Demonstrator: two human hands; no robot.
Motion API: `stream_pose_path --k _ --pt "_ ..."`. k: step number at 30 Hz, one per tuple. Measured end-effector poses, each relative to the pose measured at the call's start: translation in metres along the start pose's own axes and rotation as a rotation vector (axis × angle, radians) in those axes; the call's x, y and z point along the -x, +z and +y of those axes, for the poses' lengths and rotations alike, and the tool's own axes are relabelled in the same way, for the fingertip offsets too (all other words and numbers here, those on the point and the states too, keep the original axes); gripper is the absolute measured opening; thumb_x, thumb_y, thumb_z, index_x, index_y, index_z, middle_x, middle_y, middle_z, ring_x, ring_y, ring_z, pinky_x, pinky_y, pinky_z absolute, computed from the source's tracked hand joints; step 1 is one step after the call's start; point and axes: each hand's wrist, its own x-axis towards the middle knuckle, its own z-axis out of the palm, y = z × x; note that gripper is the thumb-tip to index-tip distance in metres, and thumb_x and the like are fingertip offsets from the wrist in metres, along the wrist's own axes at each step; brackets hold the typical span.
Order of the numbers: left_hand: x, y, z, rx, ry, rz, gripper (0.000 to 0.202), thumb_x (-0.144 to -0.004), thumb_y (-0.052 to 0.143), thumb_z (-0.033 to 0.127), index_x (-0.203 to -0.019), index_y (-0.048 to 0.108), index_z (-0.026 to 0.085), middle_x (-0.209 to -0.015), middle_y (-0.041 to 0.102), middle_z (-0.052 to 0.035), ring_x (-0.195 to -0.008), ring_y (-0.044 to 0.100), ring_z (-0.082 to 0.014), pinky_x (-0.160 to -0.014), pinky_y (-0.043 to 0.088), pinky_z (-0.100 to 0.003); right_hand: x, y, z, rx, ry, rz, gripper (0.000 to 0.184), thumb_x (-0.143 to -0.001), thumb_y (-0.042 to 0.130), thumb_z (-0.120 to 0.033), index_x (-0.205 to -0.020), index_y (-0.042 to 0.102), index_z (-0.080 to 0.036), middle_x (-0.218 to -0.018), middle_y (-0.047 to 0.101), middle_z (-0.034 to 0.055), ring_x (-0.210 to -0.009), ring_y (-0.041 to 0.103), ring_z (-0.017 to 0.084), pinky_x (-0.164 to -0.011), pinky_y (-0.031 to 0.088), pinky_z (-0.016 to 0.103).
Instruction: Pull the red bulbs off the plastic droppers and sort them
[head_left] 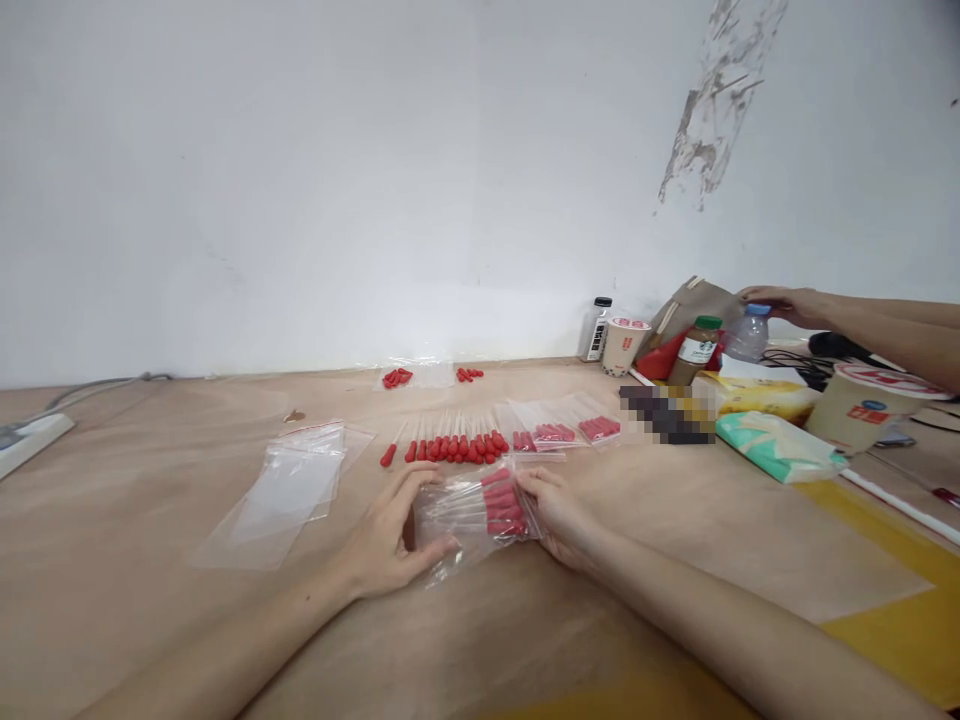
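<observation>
A clear plastic bag (472, 515) filled with red-bulbed droppers lies on the brown table (150, 620). My left hand (390, 540) grips its left end, thumb under the bag. At the right end, beside the red bulbs, my right hand (559, 515) pinches the bag. Just beyond, a row of loose droppers (446, 445) with red bulbs lies side by side. Filled bags (566, 430) rest to their right. A stack of empty clear bags (289, 485) lies to the left of my left hand.
More red bulbs in bags (416, 377) lie near the wall. At right stand a paper cup (624, 345), bottles (697, 350), a tissue pack (776, 445) and a lidded tub (862, 405). Another person's hand (784, 303) rests on a bottle. A power strip (30, 440) sits far left.
</observation>
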Motion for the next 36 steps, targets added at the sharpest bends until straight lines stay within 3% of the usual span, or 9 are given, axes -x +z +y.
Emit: stream_pose_path --k 6,10,15,20,25,29,32,34,36 --pt "0.0 -0.002 0.002 0.024 0.027 -0.114 0.041 -0.08 0.056 0.033 -0.117 0.045 0.022 -0.121 0.051 -0.0084 -0.111 0.05 -0.0218 -0.094 0.043 -0.036 0.01 0.003 -0.006 0.08 0.168 -0.095 0.017 -0.069 0.063 -0.018 -0.076 0.048 -0.017 -0.062 0.064 0.0002 -0.055 0.063 0.015 -0.056 0.053 0.03" --pt "-0.003 -0.007 0.007 0.065 0.055 -0.155 0.039 -0.081 0.056 0.03 -0.118 0.048 0.021 -0.121 0.052 -0.0084 -0.11 0.05 -0.0213 -0.095 0.042 -0.036 0.014 0.002 -0.008 0.158 0.147 -0.188 0.035 -0.058 0.069 -0.011 -0.086 0.049 -0.015 -0.067 0.064 -0.0013 -0.061 0.065 0.013 -0.063 0.054 0.027" --pt "-0.01 -0.009 0.011 0.074 0.1 -0.203 0.03 -0.089 0.045 0.024 -0.117 0.053 0.023 -0.119 0.053 -0.0074 -0.108 0.052 -0.0181 -0.092 0.045 -0.033 0.012 0.006 -0.003 0.279 0.125 -0.18 0.05 -0.06 0.068 -0.01 -0.101 0.04 -0.017 -0.059 0.059 -0.0074 -0.05 0.06 0.01 -0.054 0.053 0.025" --pt "-0.013 -0.005 0.007 -0.055 0.314 -0.196 0.031 -0.091 0.04 0.016 -0.116 0.056 0.026 -0.12 0.052 -0.007 -0.108 0.053 -0.017 -0.089 0.046 -0.03 0.007 0.017 0.0 0.348 0.121 -0.218 0.053 -0.064 0.064 -0.008 -0.106 0.033 -0.017 -0.058 0.058 -0.0076 -0.045 0.058 0.009 -0.048 0.052 0.022" --pt "-0.021 -0.004 0.013 -0.256 0.602 -0.099 0.022 -0.091 0.043 0.015 -0.1 0.062 0.02 -0.101 0.062 -0.0062 -0.094 0.056 -0.017 -0.08 0.047 -0.03 0.002 0.022 0.003 0.354 0.125 -0.267 0.055 -0.063 0.063 -0.01 -0.106 0.03 -0.018 -0.057 0.057 -0.0084 -0.042 0.055 0.008 -0.042 0.048 0.019" --pt "-0.023 -0.002 0.017 -0.317 0.637 -0.101 0.023 -0.091 0.041 0.013 -0.079 0.06 0.016 -0.084 0.062 -0.0039 -0.079 0.056 -0.0143 -0.072 0.046 -0.026 0.002 0.02 0.008 0.434 0.073 -0.278 0.043 -0.065 0.06 -0.012 -0.097 0.033 -0.02 -0.059 0.055 -0.0089 -0.043 0.054 0.008 -0.042 0.047 0.021" --pt "-0.02 0.001 0.013 -0.313 0.568 -0.097 0.022 -0.091 0.039 0.015 -0.079 0.058 0.015 -0.081 0.061 -0.0036 -0.075 0.055 -0.0134 -0.068 0.044 -0.024 0.006 0.013 0.01 0.626 -0.169 -0.355 0.02 -0.071 0.055 -0.016 -0.084 0.041 -0.02 -0.06 0.051 -0.0074 -0.046 0.052 0.008 -0.045 0.046 0.021" --pt "-0.018 0.002 0.01 -0.291 0.523 -0.097 0.022 -0.092 0.038 0.015 -0.081 0.057 0.015 -0.082 0.061 -0.0039 -0.075 0.055 -0.0132 -0.068 0.044 -0.023 0.008 0.006 0.01 0.84 -0.514 -0.45 0.008 -0.073 0.052 -0.014 -0.078 0.048 -0.019 -0.065 0.053 -0.004 -0.054 0.052 0.008 -0.05 0.044 0.02" --pt "-0.017 0.003 0.007 -0.264 0.499 -0.103 0.023 -0.092 0.036 0.014 -0.081 0.057 0.015 -0.085 0.061 -0.004 -0.076 0.055 -0.013 -0.069 0.043 -0.023 0.01 0.002 0.008 1.054 -0.904 -0.516 0.01 -0.074 0.05 -0.01 -0.077 0.054 -0.019 -0.074 0.058 -0.0006 -0.066 0.054 0.009 -0.058 0.043 0.021"
